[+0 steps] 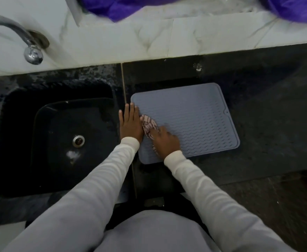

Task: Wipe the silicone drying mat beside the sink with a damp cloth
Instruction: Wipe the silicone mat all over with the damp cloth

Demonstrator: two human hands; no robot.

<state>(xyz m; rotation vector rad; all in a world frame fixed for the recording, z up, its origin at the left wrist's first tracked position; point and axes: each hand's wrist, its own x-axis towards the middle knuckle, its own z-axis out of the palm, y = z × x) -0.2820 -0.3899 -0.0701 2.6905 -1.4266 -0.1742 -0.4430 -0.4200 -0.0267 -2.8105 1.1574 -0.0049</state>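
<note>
A grey ribbed silicone mat (194, 117) lies flat on the black counter just right of the sink. My left hand (130, 123) rests flat with straight fingers on the mat's left edge and the counter beside it. My right hand (165, 140) sits on the mat's left part and grips a bunched pink striped cloth (148, 125), which pokes out toward my left hand and touches the mat. Part of the cloth is hidden under my right hand.
A black sink (61, 135) with a metal drain (78, 140) lies to the left. A chrome tap (31, 51) comes out of the white marble backsplash (149, 39). Purple fabric (116, 6) lies on the ledge above. The black counter (267, 99) extends to the right.
</note>
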